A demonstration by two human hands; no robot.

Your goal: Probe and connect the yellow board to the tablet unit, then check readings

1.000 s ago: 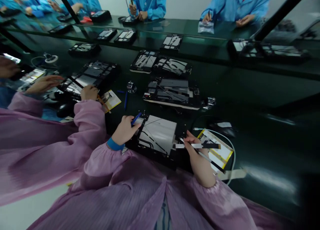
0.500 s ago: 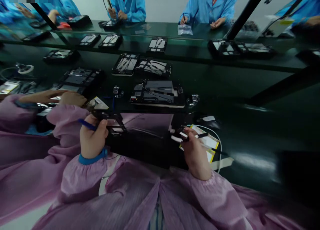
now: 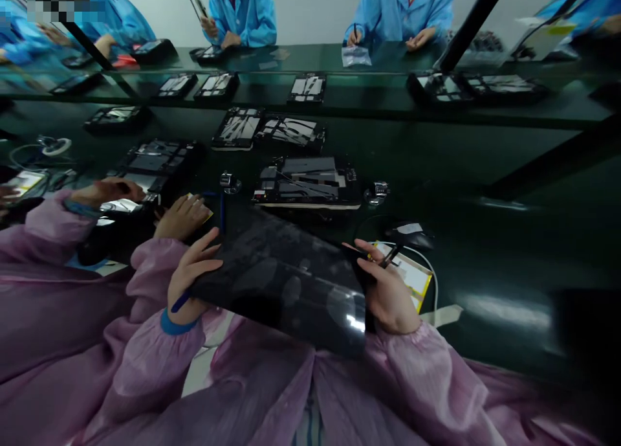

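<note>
I hold a black tablet [image 3: 286, 284] between both hands, its glossy dark screen side turned up and tilted toward me. My left hand [image 3: 191, 274] grips its left edge and also keeps a blue pen [image 3: 178, 301] tucked under the fingers. My right hand [image 3: 383, 287] grips the right edge, with a thin black tool [image 3: 391, 257] pinched in the fingers. Both sleeves are pink.
Several opened tablets [image 3: 305, 180] lie on the dark green bench [image 3: 485, 174]. A yellow-edged card [image 3: 412, 274] and a white cable [image 3: 431, 278] lie right of my hand. A co-worker's hands in pink sleeves [image 3: 182, 216] work at my left. People in blue coats sit across the bench.
The tablet lay open side up on the bench; I lifted it and flipped it over, so the dark screen faces up now. My view shifted slightly.
</note>
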